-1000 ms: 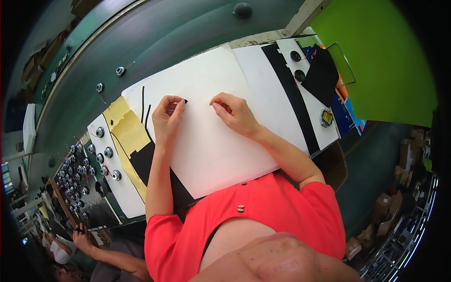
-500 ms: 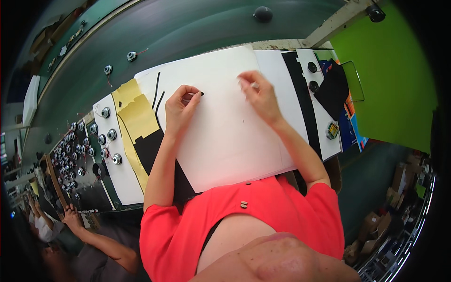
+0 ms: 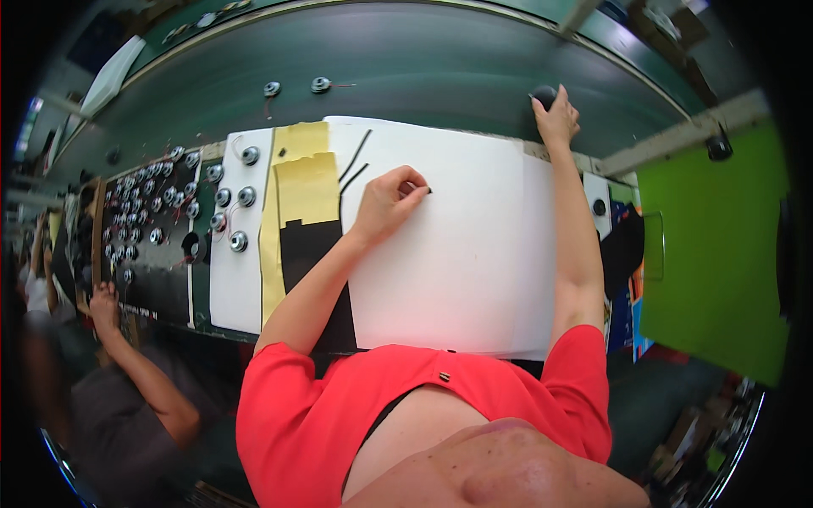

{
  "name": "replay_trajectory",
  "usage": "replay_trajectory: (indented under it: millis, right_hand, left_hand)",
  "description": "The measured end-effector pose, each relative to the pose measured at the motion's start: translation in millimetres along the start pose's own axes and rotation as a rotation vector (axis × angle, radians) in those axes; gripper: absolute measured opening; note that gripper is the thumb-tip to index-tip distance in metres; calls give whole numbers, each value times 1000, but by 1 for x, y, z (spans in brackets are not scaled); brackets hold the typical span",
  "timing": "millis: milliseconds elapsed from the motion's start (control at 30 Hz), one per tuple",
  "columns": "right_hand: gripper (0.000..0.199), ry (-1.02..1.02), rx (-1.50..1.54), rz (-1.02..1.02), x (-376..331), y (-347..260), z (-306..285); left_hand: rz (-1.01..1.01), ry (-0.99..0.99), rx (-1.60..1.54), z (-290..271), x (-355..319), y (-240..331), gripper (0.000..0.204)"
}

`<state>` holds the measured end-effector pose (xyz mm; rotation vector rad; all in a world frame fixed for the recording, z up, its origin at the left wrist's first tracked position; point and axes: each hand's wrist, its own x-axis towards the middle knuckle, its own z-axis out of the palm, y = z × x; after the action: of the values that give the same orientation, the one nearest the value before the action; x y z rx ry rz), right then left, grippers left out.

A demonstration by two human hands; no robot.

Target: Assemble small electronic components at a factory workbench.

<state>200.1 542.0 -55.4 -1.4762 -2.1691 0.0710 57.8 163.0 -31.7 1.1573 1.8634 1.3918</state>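
My left hand (image 3: pixel 389 205) is over the large white sheet (image 3: pixel 453 271), thumb and fingers pinched on a small black piece (image 3: pixel 429 190); most of that piece is hidden by the fingers. My right arm stretches far forward past the sheet onto the green belt (image 3: pixel 440 76). There my right hand (image 3: pixel 556 125) has its thumb and fingers round a black dome-shaped piece (image 3: pixel 544 96). Two thin black strips (image 3: pixel 356 161) lie at the sheet's left edge, beside yellow paper (image 3: pixel 306 190) and a black sheet (image 3: pixel 311 245).
Small round speakers (image 3: pixel 246 196) with wires stand on a white board at left; several more crowd a black tray (image 3: pixel 157 245). Two sit on the belt. At right are a black cloth-like piece (image 3: pixel 622 243) and a green panel (image 3: pixel 711 254). A co-worker's arm (image 3: pixel 140 364) is at lower left.
My right hand has moved from above the white sheet forward and right to the black dome on the belt. The left hand keeps its pinch. The whole view has shifted.
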Motion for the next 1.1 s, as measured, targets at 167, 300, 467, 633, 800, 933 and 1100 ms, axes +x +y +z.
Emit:
replay_trajectory:
  millis: [167,300,467,633,800,933,1100]
  right_hand:
    - [68,-12,-51,-72,1,-20,16]
    - [61,14,99,-194,-4,-48,21]
    - [57,-98,519,-249,-19,-100,16]
    - [38,-76,695,-340,-70,-137,-24]
    - [21,-325,914,-228,-133,-118,-67]
    - [16,-546,1103,-64,-182,-110,-98]
    - [16,-613,1147,26,-226,-106,-119]
  left_hand:
    - [11,21,-23,-4,-3,2,8]
    - [6,13,-29,-3,-1,4,9]
    - [-5,12,-40,-4,0,3,8]
    - [14,27,-40,-5,-3,0,8]
    - [35,33,-60,-3,-2,0,8]
    - [35,38,-29,-3,-2,0,8]
    - [24,48,-60,-3,-1,-3,9]
